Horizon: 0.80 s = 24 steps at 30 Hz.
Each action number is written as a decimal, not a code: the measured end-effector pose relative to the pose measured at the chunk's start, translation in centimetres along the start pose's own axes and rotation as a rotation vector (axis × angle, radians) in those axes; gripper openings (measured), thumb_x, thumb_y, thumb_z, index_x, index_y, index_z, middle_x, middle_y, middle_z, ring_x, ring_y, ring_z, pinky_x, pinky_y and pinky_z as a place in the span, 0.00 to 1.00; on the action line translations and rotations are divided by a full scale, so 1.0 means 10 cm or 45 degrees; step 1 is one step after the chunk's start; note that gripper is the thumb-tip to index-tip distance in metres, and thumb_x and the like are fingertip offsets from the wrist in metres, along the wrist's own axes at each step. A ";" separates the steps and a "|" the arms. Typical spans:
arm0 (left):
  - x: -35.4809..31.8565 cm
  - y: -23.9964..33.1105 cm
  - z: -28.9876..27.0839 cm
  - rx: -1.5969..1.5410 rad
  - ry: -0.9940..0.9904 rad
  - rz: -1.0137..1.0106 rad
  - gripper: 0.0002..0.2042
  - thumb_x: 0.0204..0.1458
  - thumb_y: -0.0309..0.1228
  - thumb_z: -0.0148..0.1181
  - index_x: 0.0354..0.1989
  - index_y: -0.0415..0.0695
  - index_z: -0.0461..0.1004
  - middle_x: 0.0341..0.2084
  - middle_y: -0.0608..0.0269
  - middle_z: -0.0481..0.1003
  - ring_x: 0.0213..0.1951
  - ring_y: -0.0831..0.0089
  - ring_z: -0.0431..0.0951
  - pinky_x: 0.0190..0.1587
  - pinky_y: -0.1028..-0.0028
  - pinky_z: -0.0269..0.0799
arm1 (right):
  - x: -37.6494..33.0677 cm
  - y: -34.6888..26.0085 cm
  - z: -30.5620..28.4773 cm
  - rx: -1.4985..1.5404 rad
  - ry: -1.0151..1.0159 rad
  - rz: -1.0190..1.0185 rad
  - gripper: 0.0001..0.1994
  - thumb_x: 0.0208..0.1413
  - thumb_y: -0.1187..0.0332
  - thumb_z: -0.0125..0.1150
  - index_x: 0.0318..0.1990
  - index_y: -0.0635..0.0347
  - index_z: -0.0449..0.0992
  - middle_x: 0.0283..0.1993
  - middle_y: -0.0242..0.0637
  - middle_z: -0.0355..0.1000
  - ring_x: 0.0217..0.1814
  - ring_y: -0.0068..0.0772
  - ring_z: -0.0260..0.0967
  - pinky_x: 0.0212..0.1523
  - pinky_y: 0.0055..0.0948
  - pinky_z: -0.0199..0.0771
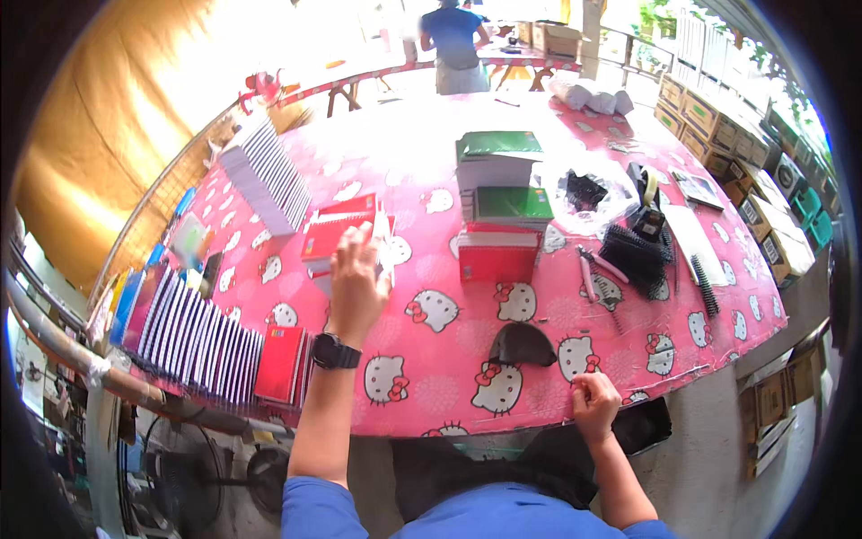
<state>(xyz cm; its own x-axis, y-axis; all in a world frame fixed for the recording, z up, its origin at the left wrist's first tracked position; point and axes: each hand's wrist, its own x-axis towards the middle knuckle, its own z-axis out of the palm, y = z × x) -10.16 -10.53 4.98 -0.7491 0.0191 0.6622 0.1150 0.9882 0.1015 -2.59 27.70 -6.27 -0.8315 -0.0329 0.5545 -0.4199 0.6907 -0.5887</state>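
My left hand (359, 269), with a dark watch (336, 351) on its wrist, reaches over a small pile of red notebooks (329, 235). Its fingers are stretched out and lie on or just above the near right side of the pile; actual contact is hard to tell. My right hand (595, 406) is closed at the table's front edge. Whatever its fingers may hold is too small to make out. A dark curved piece (523, 345) lies on the table to the left of that hand. Red notebooks (499, 254) and green notebooks (512, 204) stand stacked at the middle.
A pink patterned cloth covers the table (431, 359). Spiral-bound notebooks (197, 328) line the left edge, beside a tall stack (267, 175). Pink-handled pliers (600, 269), black binding coils (636, 256) and a tape dispenser (648, 202) lie right. A person (453, 45) stands beyond.
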 end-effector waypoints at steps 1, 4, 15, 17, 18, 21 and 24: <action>0.04 0.06 0.08 0.043 -0.067 0.060 0.24 0.47 0.28 0.61 0.55 0.40 0.68 0.57 0.52 0.65 0.62 0.58 0.60 0.62 0.59 0.55 | 0.01 -0.01 0.00 -0.016 -0.009 -0.011 0.06 0.39 0.77 0.59 0.28 0.59 0.75 0.23 0.39 0.68 0.26 0.41 0.69 0.28 0.36 0.69; 0.20 0.45 0.49 -0.307 -0.157 0.239 0.25 0.45 0.29 0.65 0.54 0.42 0.69 0.56 0.55 0.68 0.60 0.57 0.63 0.63 0.60 0.56 | -0.01 -0.01 0.04 -0.029 0.031 -0.015 0.05 0.39 0.77 0.59 0.28 0.58 0.75 0.24 0.39 0.69 0.27 0.43 0.69 0.28 0.37 0.69; 0.55 0.94 1.38 -0.346 -0.042 0.426 0.12 0.41 0.29 0.66 0.36 0.46 0.77 0.32 0.64 0.74 0.42 0.64 0.74 0.47 0.64 0.68 | 0.01 0.03 -0.01 -0.043 0.018 -0.111 0.05 0.38 0.74 0.58 0.27 0.57 0.75 0.23 0.36 0.68 0.27 0.40 0.69 0.28 0.37 0.70; 0.54 0.96 1.38 -0.322 -0.024 0.432 0.12 0.41 0.29 0.66 0.36 0.46 0.77 0.31 0.64 0.74 0.41 0.64 0.74 0.47 0.65 0.68 | 0.00 0.04 -0.01 -0.045 0.040 -0.119 0.05 0.38 0.75 0.58 0.27 0.57 0.74 0.23 0.36 0.68 0.27 0.40 0.69 0.28 0.37 0.70; 0.52 0.95 1.36 -0.309 -0.016 0.439 0.11 0.41 0.29 0.66 0.36 0.46 0.77 0.31 0.65 0.74 0.41 0.65 0.74 0.47 0.65 0.68 | -0.01 0.04 -0.01 -0.054 0.059 -0.116 0.05 0.38 0.75 0.58 0.27 0.57 0.74 0.23 0.36 0.68 0.27 0.41 0.69 0.28 0.37 0.70; 0.41 0.91 1.25 -0.261 -0.021 0.431 0.14 0.43 0.31 0.65 0.41 0.47 0.75 0.38 0.64 0.72 0.46 0.64 0.71 0.50 0.63 0.65 | -0.02 0.04 0.01 -0.031 0.068 -0.120 0.05 0.38 0.75 0.58 0.27 0.57 0.74 0.22 0.37 0.68 0.26 0.41 0.68 0.28 0.37 0.69; 0.30 0.83 1.09 -0.179 -0.082 0.370 0.22 0.46 0.37 0.65 0.51 0.48 0.70 0.48 0.61 0.68 0.54 0.62 0.65 0.54 0.58 0.59 | -0.03 0.04 0.03 -0.015 0.034 -0.126 0.06 0.38 0.76 0.58 0.28 0.58 0.75 0.24 0.39 0.69 0.27 0.43 0.69 0.28 0.37 0.70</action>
<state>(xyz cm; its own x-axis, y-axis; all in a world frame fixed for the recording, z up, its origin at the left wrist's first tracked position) -18.56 -0.60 -0.35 -0.7107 0.3113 0.6308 0.4154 0.9094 0.0193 -2.62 27.76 -6.78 -0.7758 -0.0822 0.6255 -0.4953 0.6936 -0.5231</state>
